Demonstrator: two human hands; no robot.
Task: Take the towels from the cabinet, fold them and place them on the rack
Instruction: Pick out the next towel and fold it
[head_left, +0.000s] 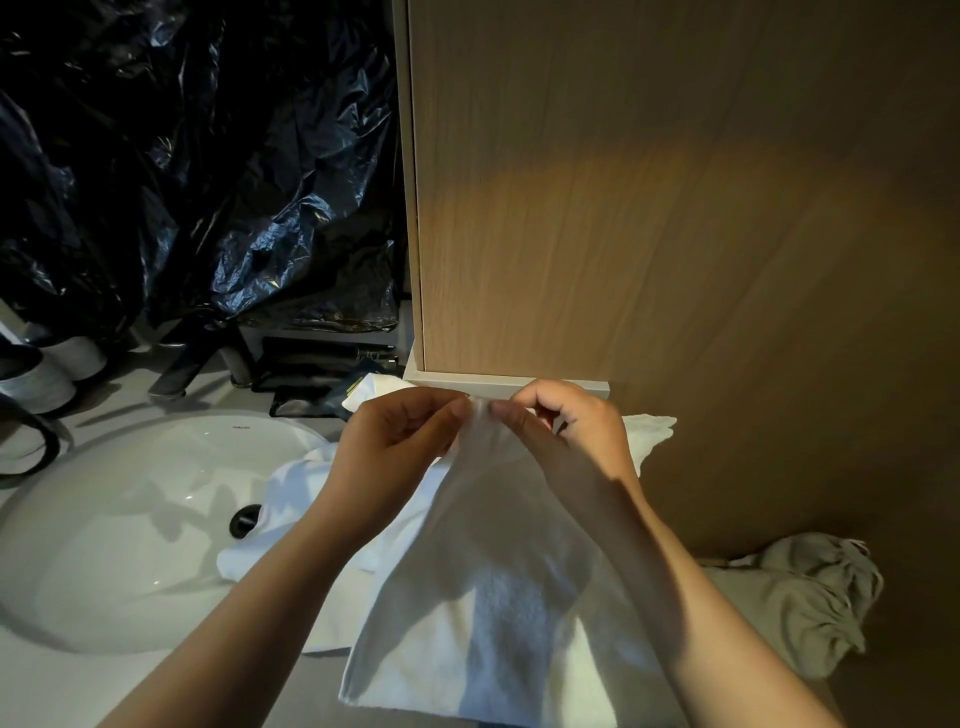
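Just right of the sink (130, 519), the left hand (400, 441) and right hand (566, 431) each pinch the top edge of a hanging white towel (509, 597). Matching its corners squarely should give a clean fold. More white towels (306, 483) lie heaped against the sink, crowding the folding space. A grey cloth (810, 597) lies farther right.

The towel (498, 597) is plain white all over, with no stripe or print. The other towels (283, 493) are the same white. The sink (130, 519) is glossy white, and its drain (244, 519) is ringed in black. The cabinet (623, 208) is light tan wood with fine vertical grain and a pale grey edge. The plastic (208, 156) is shiny black with bluish glints. The crumpled cloth (810, 597) is a dull grey-green. The counter (78, 691) is pale grey.
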